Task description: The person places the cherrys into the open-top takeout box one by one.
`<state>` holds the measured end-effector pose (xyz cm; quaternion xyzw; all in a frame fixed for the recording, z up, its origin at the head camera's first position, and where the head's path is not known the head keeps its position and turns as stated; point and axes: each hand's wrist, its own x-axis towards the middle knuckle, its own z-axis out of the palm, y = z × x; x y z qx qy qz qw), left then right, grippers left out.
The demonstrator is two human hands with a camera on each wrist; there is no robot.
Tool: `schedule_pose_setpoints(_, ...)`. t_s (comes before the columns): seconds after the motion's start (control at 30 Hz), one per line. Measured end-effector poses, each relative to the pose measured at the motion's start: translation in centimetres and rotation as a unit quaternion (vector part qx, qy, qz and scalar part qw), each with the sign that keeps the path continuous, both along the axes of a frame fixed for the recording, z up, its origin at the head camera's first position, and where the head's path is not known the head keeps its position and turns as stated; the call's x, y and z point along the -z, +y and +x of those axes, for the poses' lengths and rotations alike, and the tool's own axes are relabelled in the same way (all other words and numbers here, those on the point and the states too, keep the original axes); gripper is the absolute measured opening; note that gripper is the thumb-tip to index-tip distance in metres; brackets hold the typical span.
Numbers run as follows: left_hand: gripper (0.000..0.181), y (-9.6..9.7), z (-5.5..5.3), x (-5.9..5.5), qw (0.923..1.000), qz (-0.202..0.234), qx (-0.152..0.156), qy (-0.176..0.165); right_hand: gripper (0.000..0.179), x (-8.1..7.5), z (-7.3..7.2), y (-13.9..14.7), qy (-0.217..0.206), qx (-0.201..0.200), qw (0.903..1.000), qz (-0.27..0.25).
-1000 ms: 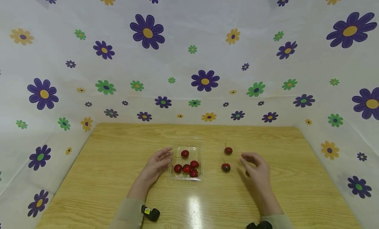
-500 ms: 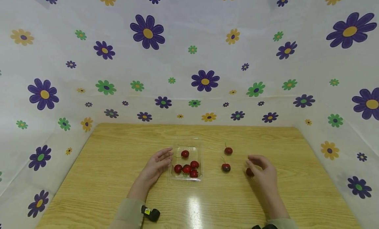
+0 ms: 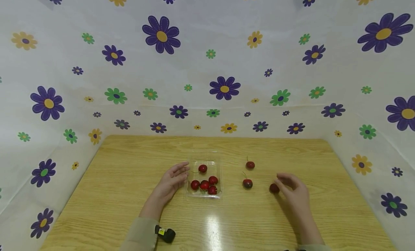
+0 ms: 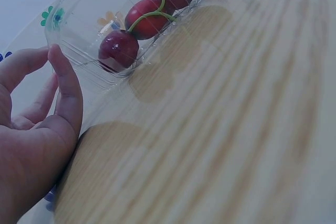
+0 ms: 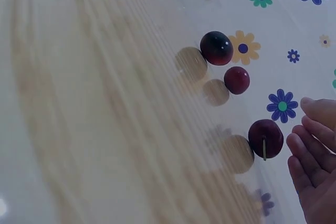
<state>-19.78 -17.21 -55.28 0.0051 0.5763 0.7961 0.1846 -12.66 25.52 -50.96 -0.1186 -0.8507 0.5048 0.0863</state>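
Note:
Fingers apart and relaxed, my left hand (image 3: 170,182) lies along the left side of a clear plastic box (image 3: 221,173). In the left wrist view its thumb (image 4: 67,85) and index fingertip are right at the box wall. Several red cherries (image 3: 204,185) with green stems lie inside the box. My right hand (image 3: 295,193) is beside a dark red cherry (image 3: 274,188) on the table, thumb and fingers loosely bent and holding nothing. The right wrist view shows a small gap between its fingertips and that stemmed cherry (image 5: 266,139).
Between the box and my right hand sit two more cherries, one farther back (image 3: 250,165) and one nearer (image 3: 247,183), stems pointing away. The wooden table (image 3: 129,164) is enclosed by a flower-printed white sheet (image 3: 194,67) at the back and both sides.
My right hand has drawn back to the right and slightly toward me, bringing the cherry beside it, partly hidden before, into fuller view. The left hand and box have stayed put.

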Motion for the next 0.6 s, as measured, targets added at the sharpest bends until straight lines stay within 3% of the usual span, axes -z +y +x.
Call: schedule_pose_setpoints(0.6,0.059,0.0,0.1,-0.1,1.0,0.0,0.002,0.007,0.041,1.2,0.5,1.7,-0.014,-0.055,0.9978,0.033)
